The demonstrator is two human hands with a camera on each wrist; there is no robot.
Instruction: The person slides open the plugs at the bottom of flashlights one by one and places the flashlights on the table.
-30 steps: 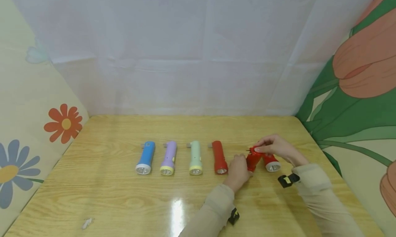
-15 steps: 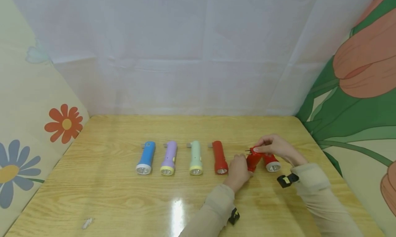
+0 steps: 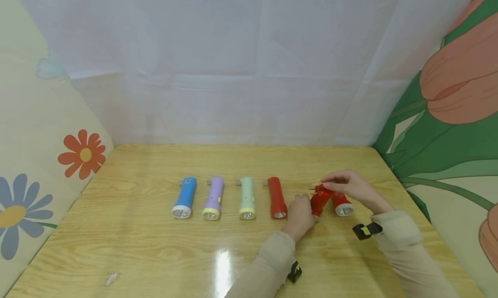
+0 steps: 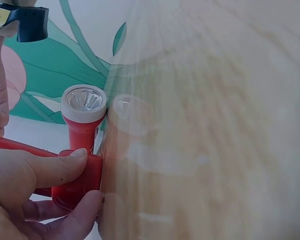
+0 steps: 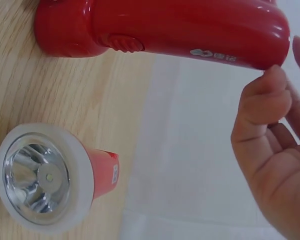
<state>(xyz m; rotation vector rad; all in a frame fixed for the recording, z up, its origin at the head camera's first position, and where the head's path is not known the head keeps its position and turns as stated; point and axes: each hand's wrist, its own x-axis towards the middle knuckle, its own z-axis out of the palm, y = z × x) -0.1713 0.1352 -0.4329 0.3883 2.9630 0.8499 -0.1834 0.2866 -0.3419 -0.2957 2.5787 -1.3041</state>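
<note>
A red flashlight (image 3: 320,201) stands on its head, tilted, with two thin plug prongs (image 3: 313,189) sticking out near its upper end. My left hand (image 3: 300,217) holds its head low at the table; in the left wrist view the thumb and fingers pinch the red head (image 4: 80,180). At the upper end are the fingers of my right hand (image 3: 355,189), the thumb apart from the body in the right wrist view; whether a fingertip touches is hard to tell. Another red flashlight with a white rim (image 5: 45,177) lies beside it, partly hidden in the head view.
Left of my hands lie a red flashlight (image 3: 276,198), a mint one (image 3: 247,198), a purple one (image 3: 214,198) and a blue one (image 3: 185,198), lenses toward me. The three on the right have grey plug tabs. A white curtain (image 3: 249,73) hangs behind the table (image 3: 155,255).
My right hand has eased slightly rightward, and its fingers have loosened from the upright flashlight's end. The left hand and the flashlights keep their places.
</note>
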